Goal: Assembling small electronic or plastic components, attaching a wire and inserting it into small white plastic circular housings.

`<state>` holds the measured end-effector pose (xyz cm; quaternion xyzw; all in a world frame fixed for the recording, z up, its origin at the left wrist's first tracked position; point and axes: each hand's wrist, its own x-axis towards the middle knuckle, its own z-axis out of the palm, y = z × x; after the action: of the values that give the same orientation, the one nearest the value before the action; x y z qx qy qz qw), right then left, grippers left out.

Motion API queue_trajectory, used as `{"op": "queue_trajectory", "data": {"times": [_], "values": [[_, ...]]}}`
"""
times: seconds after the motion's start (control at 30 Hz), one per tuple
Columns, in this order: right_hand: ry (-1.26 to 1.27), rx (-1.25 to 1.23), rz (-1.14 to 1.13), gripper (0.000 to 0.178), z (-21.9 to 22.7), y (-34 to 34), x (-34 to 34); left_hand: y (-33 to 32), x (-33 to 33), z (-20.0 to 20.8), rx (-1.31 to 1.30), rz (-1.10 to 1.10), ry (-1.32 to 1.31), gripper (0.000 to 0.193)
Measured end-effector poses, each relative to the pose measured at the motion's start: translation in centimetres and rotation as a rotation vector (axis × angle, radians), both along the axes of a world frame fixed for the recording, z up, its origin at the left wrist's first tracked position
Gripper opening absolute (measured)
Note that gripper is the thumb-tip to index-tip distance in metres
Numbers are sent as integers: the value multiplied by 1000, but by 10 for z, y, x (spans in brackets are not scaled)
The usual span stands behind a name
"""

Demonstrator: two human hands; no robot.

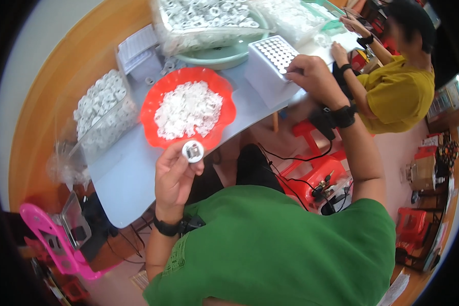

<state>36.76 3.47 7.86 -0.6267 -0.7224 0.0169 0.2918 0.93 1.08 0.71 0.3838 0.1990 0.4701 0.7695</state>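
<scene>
My left hand (172, 173) is closed round a small round white plastic part (193, 152) and holds it up just off the near rim of a red scalloped bowl (229, 120). Metal pieces show in the part's open face. Small white translucent plastic pieces (188, 109) fill the bowl. Across the table, my right hand (313, 76) is closed in a pinch at the right edge of a white box (268, 81), whose top shows rows of round white ends. Whatever those fingertips hold is hidden.
A clear bin (107, 127) of white parts stands left of the bowl. Behind are a white box (137, 56) and a bag of ring-shaped parts (209, 20) in a teal basin (217, 60). A co-worker in yellow (400, 92) works at the right. Red stools (319, 173) and cables lie below.
</scene>
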Motion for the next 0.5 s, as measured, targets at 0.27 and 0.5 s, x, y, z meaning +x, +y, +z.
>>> {"op": "queue_trajectory", "data": {"times": [0.27,0.5], "values": [[171,176,184,5,29,-40,-75,-2,6,-4,-31,-46,-45,33],[215,422,526,21,-17,-45,-158,-8,9,2,-8,-62,-26,34]]}}
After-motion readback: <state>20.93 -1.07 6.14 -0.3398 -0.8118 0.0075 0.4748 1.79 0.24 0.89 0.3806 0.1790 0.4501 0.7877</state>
